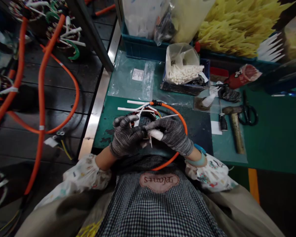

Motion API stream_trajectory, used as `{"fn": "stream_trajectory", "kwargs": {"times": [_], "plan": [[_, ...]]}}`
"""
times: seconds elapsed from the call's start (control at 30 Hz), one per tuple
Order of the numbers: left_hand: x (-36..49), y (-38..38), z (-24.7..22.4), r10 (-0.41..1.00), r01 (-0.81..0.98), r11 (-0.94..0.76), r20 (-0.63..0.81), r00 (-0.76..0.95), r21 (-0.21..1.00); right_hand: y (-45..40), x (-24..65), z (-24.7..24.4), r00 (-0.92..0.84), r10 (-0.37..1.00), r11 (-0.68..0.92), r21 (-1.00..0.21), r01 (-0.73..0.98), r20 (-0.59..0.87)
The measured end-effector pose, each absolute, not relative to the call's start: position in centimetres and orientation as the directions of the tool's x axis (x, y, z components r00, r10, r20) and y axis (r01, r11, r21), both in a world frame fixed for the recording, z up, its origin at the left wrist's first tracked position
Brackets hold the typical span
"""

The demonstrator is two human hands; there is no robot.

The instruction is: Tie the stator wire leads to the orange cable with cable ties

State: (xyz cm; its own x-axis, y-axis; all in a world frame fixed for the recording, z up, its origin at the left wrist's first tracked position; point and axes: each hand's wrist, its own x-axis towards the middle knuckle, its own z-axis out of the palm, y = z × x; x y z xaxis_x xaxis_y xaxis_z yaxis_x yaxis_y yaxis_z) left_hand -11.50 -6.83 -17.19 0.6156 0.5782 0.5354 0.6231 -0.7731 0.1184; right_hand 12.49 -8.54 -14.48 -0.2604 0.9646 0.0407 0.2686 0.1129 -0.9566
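Both my hands, in grey knit gloves, meet over a wire harness above the green bench mat [106,121]. My left hand [127,136] grips the bundle of white and coloured wires [140,110], its fingers curled over them. My right hand [170,133] holds the same bundle from the other side, and a short white sleeve or wrap [156,134] shows by its fingers. A thick orange cable [180,119] runs from a black connector [156,103] in a curve past my right hand and under my wrist. The gloves hide the bundle's middle.
To the right lie a hammer [234,128] and black-handled scissors [248,112]. A bag of small white parts [185,67] sits in a dark tray. A blue crate [140,49] stands behind it. Several orange cables [41,98] lie on a dark rack to the left.
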Motion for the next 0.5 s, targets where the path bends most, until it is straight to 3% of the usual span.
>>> {"fn": "stream_trajectory", "kwargs": {"times": [0.17, 0.27, 0.37, 0.5], "plan": [[-11.9, -6.9, -17.6, 0.639, 0.634, -0.752, 0.441, 0.630, 0.183, -8.7, 12.3, -14.8, -0.184, 0.975, 0.176, -0.936, 0.305, 0.123], [-11.8, -6.9, -17.6, 0.637, 0.648, -0.748, 0.430, 0.639, 0.146, -8.9, 12.2, -15.1, -0.175, 0.972, 0.209, -0.918, 0.336, 0.157], [-11.4, -6.9, -17.4, 0.602, 0.651, -0.751, 0.512, 0.612, 0.106, -9.4, 12.4, -15.9, -0.265, 0.945, 0.274, -0.908, 0.317, 0.192], [-11.2, -6.8, -17.4, 0.582, 0.629, -0.764, 0.572, 0.578, 0.142, -10.1, 12.9, -16.7, -0.403, 0.865, 0.423, -0.867, 0.263, 0.300]]}}
